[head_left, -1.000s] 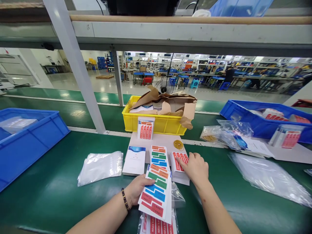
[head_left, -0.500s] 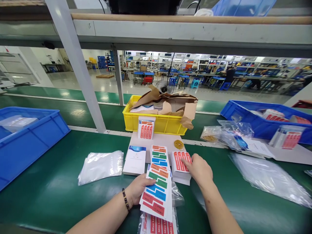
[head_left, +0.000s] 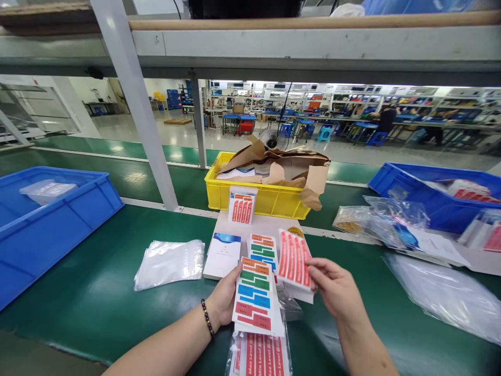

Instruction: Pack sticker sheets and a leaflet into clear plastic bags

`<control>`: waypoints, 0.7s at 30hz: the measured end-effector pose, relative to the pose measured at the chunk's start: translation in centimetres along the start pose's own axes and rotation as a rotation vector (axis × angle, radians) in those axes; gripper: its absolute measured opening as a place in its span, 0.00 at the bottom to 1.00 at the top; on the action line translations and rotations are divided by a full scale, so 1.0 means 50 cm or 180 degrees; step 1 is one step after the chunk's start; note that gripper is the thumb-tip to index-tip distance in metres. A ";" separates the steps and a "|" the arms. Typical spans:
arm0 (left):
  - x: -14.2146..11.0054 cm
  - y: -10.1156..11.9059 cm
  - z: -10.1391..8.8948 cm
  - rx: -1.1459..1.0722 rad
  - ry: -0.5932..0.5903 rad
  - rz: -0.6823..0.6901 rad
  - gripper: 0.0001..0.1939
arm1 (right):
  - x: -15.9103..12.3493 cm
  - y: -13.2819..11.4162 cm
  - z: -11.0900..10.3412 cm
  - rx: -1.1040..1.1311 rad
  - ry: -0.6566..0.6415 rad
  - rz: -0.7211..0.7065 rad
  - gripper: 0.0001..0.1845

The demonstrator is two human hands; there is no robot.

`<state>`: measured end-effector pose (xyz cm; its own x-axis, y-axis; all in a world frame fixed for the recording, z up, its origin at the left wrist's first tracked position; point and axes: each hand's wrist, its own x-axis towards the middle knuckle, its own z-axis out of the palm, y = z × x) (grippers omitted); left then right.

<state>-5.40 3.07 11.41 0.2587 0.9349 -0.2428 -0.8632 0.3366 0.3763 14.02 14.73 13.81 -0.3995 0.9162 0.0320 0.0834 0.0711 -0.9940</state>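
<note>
My left hand (head_left: 226,296) is closed on a few sheets of multicoloured stickers (head_left: 254,300), printed in orange, green, blue and red. Between the fingers and thumb of my right hand (head_left: 335,286) is the edge of a red sticker sheet (head_left: 295,261), lifted and tilted above a stack of white-edged sheets (head_left: 304,295). Another pile of multicoloured sticker sheets (head_left: 263,246) lies behind the held ones. White booklets (head_left: 222,258) with a blue top are stacked to the left. Below my left hand, a clear bag (head_left: 263,357) contains red-striped sticker sheets.
Clear plastic bags (head_left: 170,263) lie at left, beside a blue bin (head_left: 58,222). A yellow crate (head_left: 258,198) with brown paper stands behind, a packed sticker set (head_left: 241,207) leaning against it. Another blue bin (head_left: 422,196) and more plastic bags (head_left: 450,292) are at right.
My right hand has raised a red sticker sheet off its stack and tilted it. My left hand keeps its multicoloured sheets, now held more upright. The whole view has shifted slightly.
</note>
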 end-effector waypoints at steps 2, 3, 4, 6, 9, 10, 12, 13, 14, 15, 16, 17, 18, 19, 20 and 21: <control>0.002 0.002 0.007 -0.0025 -0.0055 0.0148 0.30 | -0.024 0.002 0.045 -0.0113 -0.0562 0.0192 0.15; 0.003 0.001 0.007 -0.0013 -0.0029 0.0202 0.31 | -0.034 0.005 0.065 -0.0233 -0.0780 0.0272 0.15; 0.003 0.000 0.004 0.0019 0.0025 0.0259 0.31 | -0.042 0.007 0.083 -0.0371 -0.0942 0.0326 0.15; 0.004 -0.003 -0.006 0.0164 0.0182 0.0421 0.26 | -0.051 0.011 0.106 -0.0637 -0.1094 0.0300 0.15; 0.002 -0.008 -0.017 0.0484 0.0308 0.0659 0.18 | -0.053 0.007 0.116 -0.1006 -0.1263 0.0008 0.13; 0.001 -0.010 -0.018 0.0575 0.0302 0.0714 0.18 | -0.053 0.005 0.116 -0.1112 -0.1328 -0.0107 0.13; -0.001 -0.012 -0.016 0.0704 0.0270 0.0769 0.17 | -0.052 0.000 0.114 -0.1289 -0.1446 -0.0271 0.12; -0.002 -0.014 -0.014 0.0754 0.0272 0.0788 0.17 | -0.052 -0.002 0.114 -0.1358 -0.1491 -0.0313 0.13; -0.002 -0.015 -0.013 0.0796 0.0298 0.0809 0.16 | -0.053 -0.003 0.114 -0.1409 -0.1526 -0.0339 0.13; -0.003 -0.016 -0.012 0.0833 0.0349 0.0823 0.16 | -0.054 -0.004 0.115 -0.1443 -0.1562 -0.0355 0.13; -0.002 -0.017 -0.012 0.0865 0.0422 0.0839 0.16 | -0.055 -0.004 0.116 -0.1467 -0.1590 -0.0362 0.12; -0.002 -0.018 -0.012 0.0904 0.0502 0.0855 0.16 | -0.057 -0.003 0.116 -0.1487 -0.1611 -0.0360 0.12; -0.002 -0.019 -0.012 0.0950 0.0582 0.0867 0.16 | -0.057 -0.002 0.116 -0.1502 -0.1610 -0.0361 0.12; -0.002 -0.019 -0.012 0.1001 0.0645 0.0870 0.16 | -0.058 -0.002 0.115 -0.1514 -0.1574 -0.0365 0.12; -0.002 -0.020 -0.012 0.1057 0.0683 0.0873 0.17 | -0.057 -0.001 0.113 -0.1524 -0.1497 -0.0364 0.12; -0.003 -0.020 -0.011 0.1114 0.0699 0.0876 0.17 | -0.057 0.000 0.111 -0.1529 -0.1372 -0.0352 0.12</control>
<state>-4.83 2.53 10.58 -0.0883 0.9614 -0.2606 -0.6797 0.1331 0.7214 10.07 9.93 13.14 -0.7509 0.6603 -0.0128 0.3796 0.4157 -0.8265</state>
